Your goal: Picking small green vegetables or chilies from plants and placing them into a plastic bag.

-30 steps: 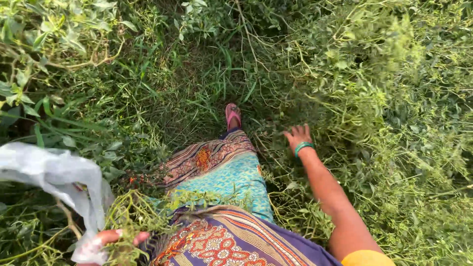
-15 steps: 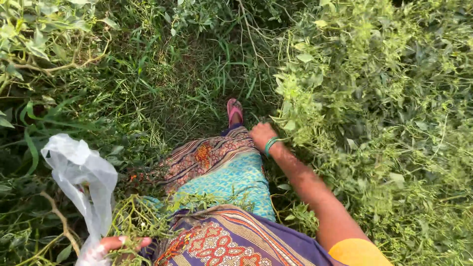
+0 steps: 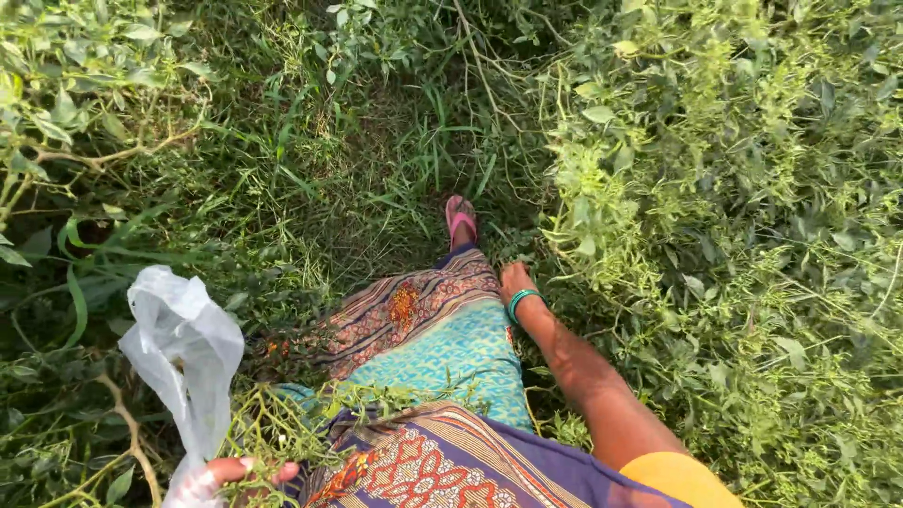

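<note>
A thin, crumpled white plastic bag (image 3: 183, 362) hangs at the lower left of the view, standing up above the left hand (image 3: 230, 475) like a loose, creased sack; it is translucent, with no label or print that can be made out. The left hand sits at the very bottom edge, its fingers (image 3: 259, 468) curled together around the bag's gathered neck and around a bunch of cut green stems (image 3: 282, 428), thin and leafy with small pale buds, which lies just beside the bag and spills across the lap. The right hand (image 3: 515, 280) hangs down at mid-frame beside the patterned cloth, wearing a green bangle (image 3: 522, 301) at the wrist; it is seen from behind and low against the weeds, and whether its fingers are spread or closed cannot be told. It touches nothing clearly, though it is close to the leafy green bushes (image 3: 734, 216) on the right. The person wears a patterned skirt (image 3: 442, 348) of turquoise, orange and purple bands, and one foot in a pink sandal (image 3: 460, 221) stands on a strip of trodden grass (image 3: 329, 179) between the tall plants.
</note>
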